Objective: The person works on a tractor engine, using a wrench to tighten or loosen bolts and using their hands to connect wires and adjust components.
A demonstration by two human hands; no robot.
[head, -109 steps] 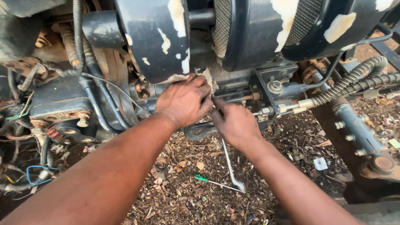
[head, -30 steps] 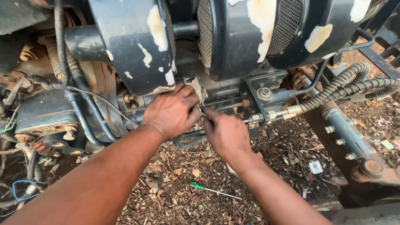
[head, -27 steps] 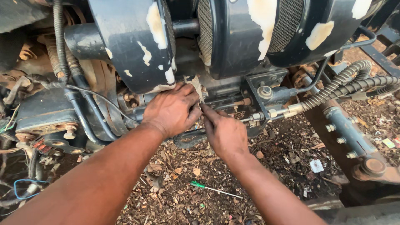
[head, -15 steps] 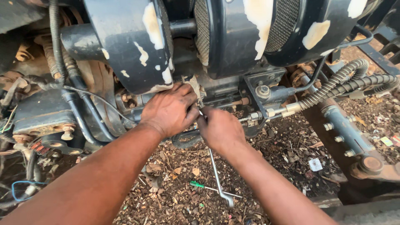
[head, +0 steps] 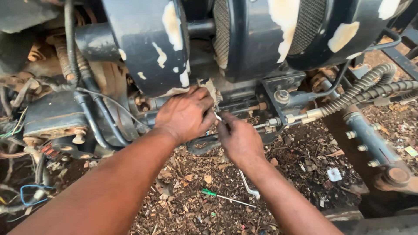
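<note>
head view: wrench (head: 249, 186) in right hand (head: 238, 138)

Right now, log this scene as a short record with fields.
Setting: dark machine with peeling paint, over debris-strewn ground
Left hand: pressed against the machine's underside
Right hand: grips a metal wrench, handle hanging down
Ground: green-handled screwdriver lying loose
Right side: ribbed hoses

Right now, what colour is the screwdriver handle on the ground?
Green, on the screwdriver; the head view shows it.
</note>
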